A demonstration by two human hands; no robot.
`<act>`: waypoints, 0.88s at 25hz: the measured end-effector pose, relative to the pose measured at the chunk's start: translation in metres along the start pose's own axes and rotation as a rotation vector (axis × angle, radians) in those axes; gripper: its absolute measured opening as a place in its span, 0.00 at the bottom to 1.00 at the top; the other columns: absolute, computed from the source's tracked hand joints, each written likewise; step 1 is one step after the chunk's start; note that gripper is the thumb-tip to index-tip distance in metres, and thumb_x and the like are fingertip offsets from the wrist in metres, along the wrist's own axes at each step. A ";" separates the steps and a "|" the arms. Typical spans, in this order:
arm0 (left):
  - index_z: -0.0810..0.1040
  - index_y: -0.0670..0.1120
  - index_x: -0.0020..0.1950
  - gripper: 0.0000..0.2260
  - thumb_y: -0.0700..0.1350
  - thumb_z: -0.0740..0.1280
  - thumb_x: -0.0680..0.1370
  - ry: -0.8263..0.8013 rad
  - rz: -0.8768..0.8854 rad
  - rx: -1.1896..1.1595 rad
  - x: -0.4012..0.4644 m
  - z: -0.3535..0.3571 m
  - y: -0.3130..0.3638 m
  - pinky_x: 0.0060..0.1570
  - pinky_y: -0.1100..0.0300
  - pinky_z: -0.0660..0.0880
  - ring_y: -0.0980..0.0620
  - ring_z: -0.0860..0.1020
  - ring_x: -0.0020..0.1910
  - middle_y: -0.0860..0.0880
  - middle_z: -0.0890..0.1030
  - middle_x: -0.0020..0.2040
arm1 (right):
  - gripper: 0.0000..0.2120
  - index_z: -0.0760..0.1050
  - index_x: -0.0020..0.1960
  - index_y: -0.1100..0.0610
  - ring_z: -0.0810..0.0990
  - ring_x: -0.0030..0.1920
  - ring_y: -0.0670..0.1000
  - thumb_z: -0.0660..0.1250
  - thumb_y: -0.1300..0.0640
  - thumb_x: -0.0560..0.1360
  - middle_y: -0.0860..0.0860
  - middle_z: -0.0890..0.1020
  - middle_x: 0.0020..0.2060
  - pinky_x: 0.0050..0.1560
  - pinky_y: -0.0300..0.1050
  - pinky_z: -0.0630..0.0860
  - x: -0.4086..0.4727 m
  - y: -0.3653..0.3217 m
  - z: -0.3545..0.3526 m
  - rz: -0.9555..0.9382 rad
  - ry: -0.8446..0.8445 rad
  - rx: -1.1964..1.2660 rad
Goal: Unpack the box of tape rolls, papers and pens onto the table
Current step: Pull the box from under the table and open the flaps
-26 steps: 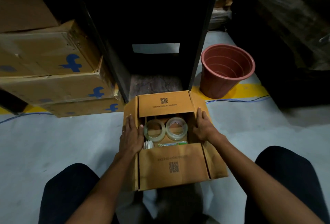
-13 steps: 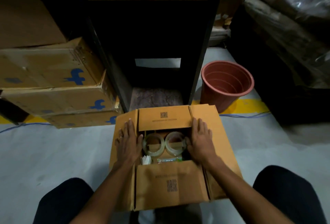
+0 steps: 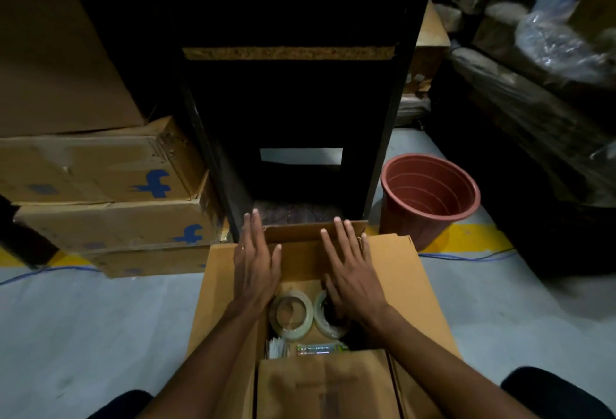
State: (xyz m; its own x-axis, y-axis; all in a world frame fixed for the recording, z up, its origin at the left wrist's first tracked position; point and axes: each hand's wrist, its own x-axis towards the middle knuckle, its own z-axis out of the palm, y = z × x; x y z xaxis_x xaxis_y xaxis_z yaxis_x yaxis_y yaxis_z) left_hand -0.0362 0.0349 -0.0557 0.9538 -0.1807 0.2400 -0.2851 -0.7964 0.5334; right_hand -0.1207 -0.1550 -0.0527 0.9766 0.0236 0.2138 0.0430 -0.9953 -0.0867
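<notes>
Cardboard box (image 3: 405,288) at lower centre stands open, holding two tape rolls (image 3: 291,313), papers (image 3: 277,348) and pens (image 3: 320,349). My left hand (image 3: 255,267) and right hand (image 3: 350,272) lie flat above it, fingers straight, gripping nothing.

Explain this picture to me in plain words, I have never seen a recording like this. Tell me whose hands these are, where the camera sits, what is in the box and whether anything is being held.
There is no machine here. The camera is worn on a person's head and looks forward and down, so you see that person's own arms reaching out from the bottom edge. The left hand and the right hand are both spread flat with straight fingers, reaching over the far flap of an open cardboard box that stands on a grey floor. Neither hand holds anything. Inside the box lie two rolls of clear tape, the right one partly under the right hand, with some white papers and a pack of what look like pens nearer the person. Beyond the box stands a dark shelf unit, a reddish plastic pot to its right, and stacked cartons to its left.
</notes>
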 end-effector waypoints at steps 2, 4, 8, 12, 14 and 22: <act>0.39 0.49 0.80 0.39 0.49 0.62 0.79 -0.016 0.070 0.099 0.006 0.003 0.004 0.74 0.41 0.61 0.41 0.52 0.79 0.43 0.45 0.81 | 0.43 0.45 0.81 0.56 0.40 0.79 0.62 0.64 0.49 0.73 0.61 0.41 0.79 0.76 0.66 0.53 0.024 0.005 0.000 0.006 -0.019 -0.027; 0.39 0.47 0.80 0.38 0.49 0.61 0.79 -0.062 0.140 0.215 0.009 0.007 0.000 0.75 0.40 0.55 0.40 0.45 0.80 0.41 0.41 0.81 | 0.46 0.44 0.81 0.56 0.40 0.79 0.62 0.67 0.49 0.72 0.62 0.39 0.79 0.76 0.66 0.54 0.043 0.007 0.004 0.027 -0.045 -0.046; 0.46 0.47 0.81 0.31 0.55 0.51 0.81 -0.259 0.140 0.425 0.016 0.017 -0.016 0.75 0.36 0.49 0.41 0.42 0.80 0.44 0.40 0.81 | 0.47 0.36 0.80 0.54 0.37 0.79 0.61 0.65 0.47 0.76 0.60 0.32 0.76 0.78 0.64 0.48 0.059 0.012 0.022 0.004 -0.259 -0.088; 0.51 0.48 0.80 0.27 0.55 0.49 0.83 -0.395 0.127 0.462 0.015 0.020 -0.017 0.74 0.34 0.40 0.46 0.47 0.80 0.51 0.53 0.81 | 0.49 0.35 0.80 0.52 0.38 0.79 0.59 0.66 0.43 0.75 0.56 0.40 0.80 0.78 0.63 0.41 0.057 0.016 0.040 0.036 -0.483 -0.057; 0.51 0.48 0.80 0.27 0.54 0.51 0.83 -0.401 0.115 0.444 0.015 0.018 -0.017 0.74 0.33 0.42 0.46 0.49 0.80 0.51 0.54 0.81 | 0.51 0.37 0.80 0.52 0.40 0.80 0.59 0.68 0.42 0.72 0.55 0.44 0.80 0.78 0.62 0.39 0.059 0.015 0.040 0.049 -0.504 -0.012; 0.51 0.50 0.80 0.27 0.54 0.54 0.83 -0.589 0.192 0.361 0.009 0.008 -0.021 0.74 0.39 0.45 0.46 0.44 0.80 0.50 0.47 0.81 | 0.41 0.49 0.81 0.51 0.55 0.78 0.60 0.68 0.50 0.75 0.55 0.54 0.79 0.77 0.53 0.57 0.072 0.019 0.012 0.120 -0.568 0.282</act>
State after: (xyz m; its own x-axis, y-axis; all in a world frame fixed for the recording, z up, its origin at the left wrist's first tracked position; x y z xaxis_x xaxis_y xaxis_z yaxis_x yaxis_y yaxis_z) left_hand -0.0209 0.0450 -0.0716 0.8115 -0.5373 -0.2296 -0.5010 -0.8420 0.1998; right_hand -0.0466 -0.1708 -0.0505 0.9341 0.0364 -0.3553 -0.0955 -0.9331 -0.3466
